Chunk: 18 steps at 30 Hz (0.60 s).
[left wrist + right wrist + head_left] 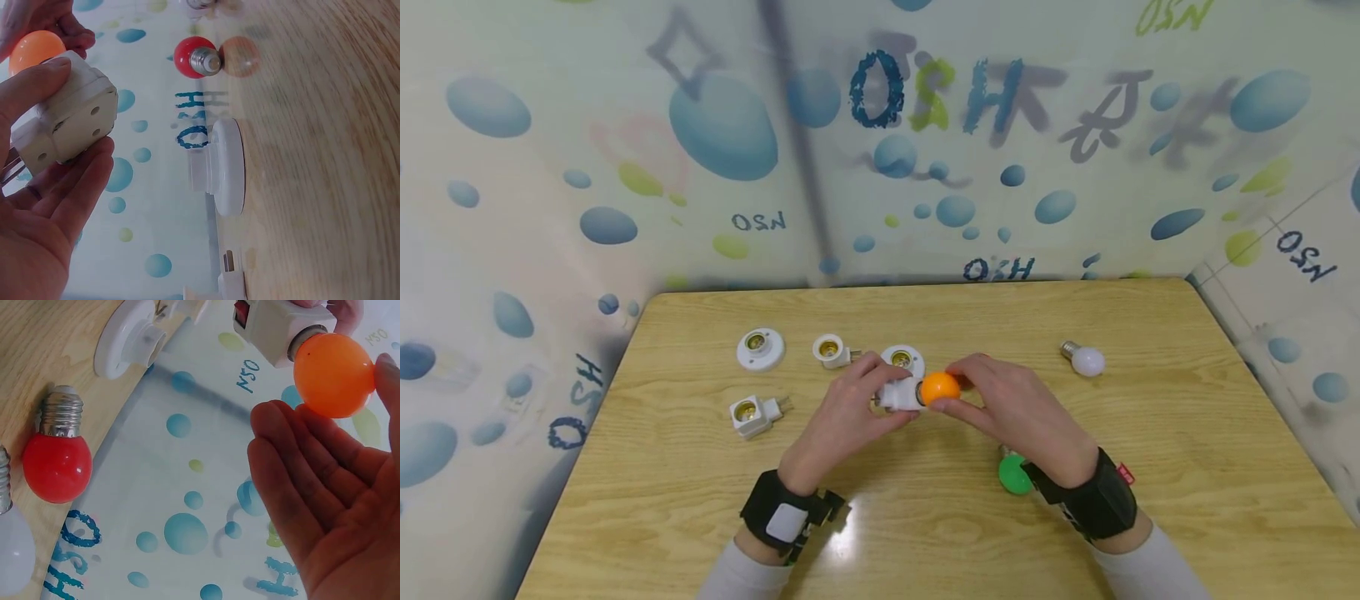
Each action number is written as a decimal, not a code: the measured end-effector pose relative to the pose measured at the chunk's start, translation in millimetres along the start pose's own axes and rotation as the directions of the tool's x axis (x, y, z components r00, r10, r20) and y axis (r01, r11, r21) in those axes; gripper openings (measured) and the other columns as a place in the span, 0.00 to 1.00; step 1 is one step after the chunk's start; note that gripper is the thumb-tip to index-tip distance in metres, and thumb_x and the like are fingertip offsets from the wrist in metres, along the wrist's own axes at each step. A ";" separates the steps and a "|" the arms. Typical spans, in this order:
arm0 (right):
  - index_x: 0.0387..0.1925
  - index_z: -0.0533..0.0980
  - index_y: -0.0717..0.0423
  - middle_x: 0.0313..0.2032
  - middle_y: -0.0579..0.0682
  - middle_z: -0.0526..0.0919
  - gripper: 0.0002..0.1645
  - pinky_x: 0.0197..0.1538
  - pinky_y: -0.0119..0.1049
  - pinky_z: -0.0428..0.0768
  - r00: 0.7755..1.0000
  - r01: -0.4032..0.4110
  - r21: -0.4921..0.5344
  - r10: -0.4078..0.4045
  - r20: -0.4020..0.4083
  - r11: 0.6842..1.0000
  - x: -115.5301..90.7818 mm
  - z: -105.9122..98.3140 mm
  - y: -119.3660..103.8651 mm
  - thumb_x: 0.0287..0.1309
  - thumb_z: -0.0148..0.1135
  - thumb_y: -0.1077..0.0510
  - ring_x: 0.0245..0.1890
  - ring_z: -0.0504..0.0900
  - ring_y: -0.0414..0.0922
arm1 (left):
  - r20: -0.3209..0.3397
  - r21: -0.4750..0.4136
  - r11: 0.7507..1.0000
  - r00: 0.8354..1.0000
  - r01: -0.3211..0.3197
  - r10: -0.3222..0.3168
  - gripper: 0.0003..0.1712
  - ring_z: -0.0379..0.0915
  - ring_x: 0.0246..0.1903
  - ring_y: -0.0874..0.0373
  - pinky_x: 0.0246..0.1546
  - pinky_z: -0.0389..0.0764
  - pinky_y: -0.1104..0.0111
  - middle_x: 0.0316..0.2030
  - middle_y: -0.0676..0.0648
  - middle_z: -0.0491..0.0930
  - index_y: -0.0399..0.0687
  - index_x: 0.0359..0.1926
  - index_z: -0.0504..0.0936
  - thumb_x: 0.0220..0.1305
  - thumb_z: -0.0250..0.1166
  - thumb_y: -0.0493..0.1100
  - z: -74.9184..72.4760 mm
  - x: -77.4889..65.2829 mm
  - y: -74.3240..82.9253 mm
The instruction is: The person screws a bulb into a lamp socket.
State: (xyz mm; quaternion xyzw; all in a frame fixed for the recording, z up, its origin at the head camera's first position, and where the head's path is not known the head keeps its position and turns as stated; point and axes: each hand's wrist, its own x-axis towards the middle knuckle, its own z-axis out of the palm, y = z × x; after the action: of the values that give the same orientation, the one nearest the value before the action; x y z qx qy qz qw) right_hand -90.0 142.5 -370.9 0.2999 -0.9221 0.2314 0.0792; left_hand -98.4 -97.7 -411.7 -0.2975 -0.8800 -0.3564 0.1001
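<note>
Over the middle of the table, my left hand [842, 408] grips a white plug-in lamp socket [898, 395] between thumb and fingers, its metal prongs pointing left. My right hand [1018, 408] pinches an orange light bulb [940, 388] by its globe, thumb on one side and fingertips on the other. In the right wrist view the orange bulb [334, 375] has its metal base at the socket's mouth, with part of the metal showing. A red switch [241, 312] sits on the side of the socket. Just behind the hands stands a round white lamp holder [902, 358].
Left on the wooden table [647, 467] are another round lamp holder [760, 350] and two plug-in sockets, one rounder [830, 351] and one square [752, 417]. A green bulb [1015, 475] lies beside the right wrist, a white bulb [1087, 361] farther right. A red bulb [57, 465] lies behind the right hand.
</note>
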 end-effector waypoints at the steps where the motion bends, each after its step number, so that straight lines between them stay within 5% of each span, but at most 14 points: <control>1: 0.48 0.78 0.52 0.39 0.40 0.81 0.34 0.38 0.30 0.79 1.000 -0.008 -0.009 0.008 0.004 1.000 0.1 0.3 0.5 0.58 0.51 0.29 0.34 0.77 0.34 | 0.002 0.000 1.000 1.000 0.001 -0.001 0.24 0.66 0.37 0.64 0.33 0.75 0.73 0.40 0.54 0.72 0.47 0.47 0.82 0.49 0.75 0.49 0.1 0.0 0.1; 6: 0.61 0.73 0.52 0.51 0.46 0.80 0.40 0.42 0.37 0.80 0.999 -0.018 0.034 0.017 0.045 0.999 -0.8 -2.9 3.2 0.54 0.61 0.33 0.41 0.79 0.38 | 0.005 0.004 1.000 1.000 0.016 -0.016 0.25 0.67 0.37 0.64 0.34 0.75 0.73 0.41 0.54 0.73 0.47 0.48 0.82 0.49 0.75 0.49 0.0 0.1 -0.7; 11: 0.66 0.69 0.48 0.63 0.45 0.71 0.39 0.50 0.38 0.78 0.988 0.132 0.092 -0.138 0.067 0.987 -1.6 -6.1 7.2 0.56 0.63 0.38 0.53 0.76 0.40 | 0.009 -0.002 1.000 1.000 0.020 -0.020 0.25 0.67 0.36 0.64 0.33 0.76 0.72 0.41 0.54 0.73 0.47 0.48 0.82 0.50 0.74 0.50 -1.1 0.6 -1.5; 18: 0.63 0.71 0.49 0.61 0.44 0.72 0.30 0.51 0.37 0.77 0.970 0.228 0.122 -0.235 0.054 0.966 -0.6 -4.6 8.1 0.60 0.64 0.48 0.53 0.76 0.40 | 0.011 -0.004 1.000 1.000 0.029 -0.029 0.24 0.67 0.36 0.64 0.33 0.75 0.72 0.41 0.54 0.74 0.47 0.48 0.82 0.50 0.74 0.50 -1.6 0.5 -1.3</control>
State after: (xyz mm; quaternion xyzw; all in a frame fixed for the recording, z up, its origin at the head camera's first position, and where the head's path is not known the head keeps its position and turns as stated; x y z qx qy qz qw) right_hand -94.3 150.8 -370.1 0.4173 -0.8680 0.2630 0.0568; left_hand -99.6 -99.4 -411.1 -0.2867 -0.8841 -0.3581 0.0894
